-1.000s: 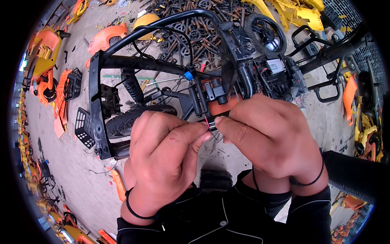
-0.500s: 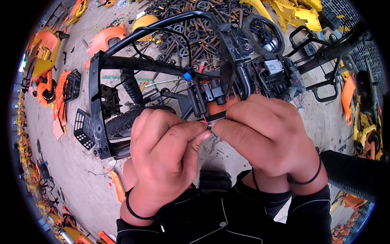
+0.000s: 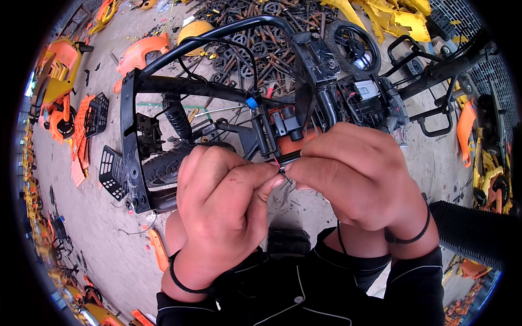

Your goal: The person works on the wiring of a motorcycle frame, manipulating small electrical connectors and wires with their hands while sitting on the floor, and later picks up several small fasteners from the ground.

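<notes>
My left hand (image 3: 223, 212) and my right hand (image 3: 353, 179) meet at the middle, in front of a black vehicle frame (image 3: 127, 136). Both are closed in a pinch at a thin red and dark wire (image 3: 277, 161), their thumb tips almost together. A small dark piece between the fingertips is mostly hidden. Just beyond the fingers are a black cylinder (image 3: 261, 138), an orange plate (image 3: 289, 144) and a blue fitting (image 3: 251, 102). A black spring shock (image 3: 176, 117) and a tire (image 3: 157, 168) sit inside the frame at the left.
A pile of rusty metal parts (image 3: 239, 49) lies beyond the frame, beside a loose wheel (image 3: 356, 49). Orange panels (image 3: 84, 136) and black crates (image 3: 111, 171) lie at the left, yellow panels (image 3: 402, 19) at upper right. A black ribbed cylinder (image 3: 467, 231) is beside my right wrist.
Both hands stay at the same spot on the wire. My right hand's fingers have shifted slightly up and left; my left hand has barely moved.
</notes>
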`<state>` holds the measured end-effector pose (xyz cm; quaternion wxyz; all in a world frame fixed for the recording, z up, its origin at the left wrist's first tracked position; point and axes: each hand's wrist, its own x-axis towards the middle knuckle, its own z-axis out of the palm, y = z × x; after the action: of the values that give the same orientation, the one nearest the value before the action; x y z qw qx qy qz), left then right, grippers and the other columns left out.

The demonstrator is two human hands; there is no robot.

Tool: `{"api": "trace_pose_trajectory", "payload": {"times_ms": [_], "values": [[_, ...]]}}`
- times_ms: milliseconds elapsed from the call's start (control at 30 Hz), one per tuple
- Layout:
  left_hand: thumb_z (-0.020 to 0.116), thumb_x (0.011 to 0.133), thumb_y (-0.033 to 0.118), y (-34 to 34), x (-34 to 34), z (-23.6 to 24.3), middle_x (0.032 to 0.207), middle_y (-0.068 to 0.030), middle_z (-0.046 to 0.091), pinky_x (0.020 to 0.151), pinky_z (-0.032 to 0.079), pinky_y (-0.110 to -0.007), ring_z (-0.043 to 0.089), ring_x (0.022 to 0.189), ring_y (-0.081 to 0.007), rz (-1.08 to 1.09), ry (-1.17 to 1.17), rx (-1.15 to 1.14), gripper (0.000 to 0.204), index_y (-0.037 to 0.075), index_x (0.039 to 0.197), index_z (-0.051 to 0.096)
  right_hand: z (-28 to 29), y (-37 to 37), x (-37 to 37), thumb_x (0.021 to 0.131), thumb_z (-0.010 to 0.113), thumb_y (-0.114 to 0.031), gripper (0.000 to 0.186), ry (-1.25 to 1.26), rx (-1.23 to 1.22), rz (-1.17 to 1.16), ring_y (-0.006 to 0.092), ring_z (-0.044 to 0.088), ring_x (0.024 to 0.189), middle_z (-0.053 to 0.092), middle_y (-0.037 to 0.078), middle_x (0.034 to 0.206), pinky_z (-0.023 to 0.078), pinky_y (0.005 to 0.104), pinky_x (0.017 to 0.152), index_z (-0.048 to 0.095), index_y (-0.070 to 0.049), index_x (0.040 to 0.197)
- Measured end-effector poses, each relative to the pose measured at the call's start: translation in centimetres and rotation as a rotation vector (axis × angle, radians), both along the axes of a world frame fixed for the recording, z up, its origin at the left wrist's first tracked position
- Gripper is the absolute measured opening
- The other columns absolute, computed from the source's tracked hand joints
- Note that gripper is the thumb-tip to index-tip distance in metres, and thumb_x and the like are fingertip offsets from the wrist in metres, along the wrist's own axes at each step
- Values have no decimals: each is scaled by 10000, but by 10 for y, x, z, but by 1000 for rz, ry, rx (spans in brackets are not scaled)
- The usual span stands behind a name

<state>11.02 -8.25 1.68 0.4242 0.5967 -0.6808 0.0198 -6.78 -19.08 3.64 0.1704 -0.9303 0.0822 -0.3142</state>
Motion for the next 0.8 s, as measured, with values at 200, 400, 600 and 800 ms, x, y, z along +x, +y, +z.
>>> {"api": "trace_pose_trajectory", "payload": {"times_ms": [200, 400, 600, 800], "values": [[820, 713, 98, 2, 0, 0, 729, -28, 556, 607, 384, -346, 521, 656, -221, 29, -10, 5, 190, 83, 860, 702, 1, 0, -2, 685, 733, -47, 243, -22, -6, 10, 265, 636, 675, 683, 143, 959, 536, 335, 602, 711, -6, 923], [833, 728, 76, 6, 0, 3, 769, -45, 579, 618, 409, -317, 529, 705, -203, 43, 2, 68, 196, 65, 892, 727, -12, -2, -6, 697, 798, -48, 278, -72, 70, -8, 261, 619, 694, 676, 126, 953, 513, 332, 607, 712, -28, 959], [832, 735, 122, 7, 3, 1, 778, -19, 605, 643, 404, -327, 548, 699, -199, 36, -2, 58, 231, 80, 937, 729, -10, -5, -5, 689, 699, -71, 283, -89, 95, 25, 270, 610, 698, 629, 119, 908, 509, 333, 585, 690, 4, 962], [828, 735, 133, 7, 5, 0, 778, -9, 606, 665, 404, -340, 554, 696, -200, 18, -9, 16, 244, 86, 953, 728, -14, 1, -2, 657, 706, -44, 306, -201, 29, 30, 265, 609, 673, 627, 126, 922, 507, 337, 567, 691, 15, 958]]}}
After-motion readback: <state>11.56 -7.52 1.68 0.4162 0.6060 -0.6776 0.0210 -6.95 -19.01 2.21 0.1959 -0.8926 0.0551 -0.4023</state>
